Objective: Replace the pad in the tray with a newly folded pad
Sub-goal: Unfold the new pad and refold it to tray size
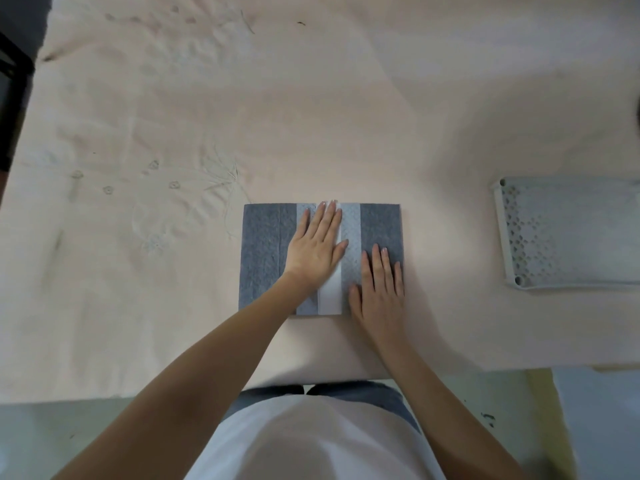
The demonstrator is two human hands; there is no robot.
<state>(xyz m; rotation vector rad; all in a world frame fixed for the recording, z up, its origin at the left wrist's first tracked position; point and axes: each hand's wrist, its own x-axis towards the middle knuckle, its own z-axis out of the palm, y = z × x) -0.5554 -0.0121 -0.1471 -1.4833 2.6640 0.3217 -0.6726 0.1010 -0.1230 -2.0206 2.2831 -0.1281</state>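
I see both palms flat, fingers straight, pressing the folded grey felt pad [263, 258] — left hand [317, 247] mid-pad, right hand [379, 285] beside it. The perforated pale-grey plastic tray [554, 233] lies well right — nearer my right hand.

Both bare forearms reach forward, converging. The left hand [317, 245] lies palm down with straight fingers [327, 216] close together, pointing away from the body. The right hand [379, 287] lies flat just beside it, nearer the body, fingers straight and slightly spread.
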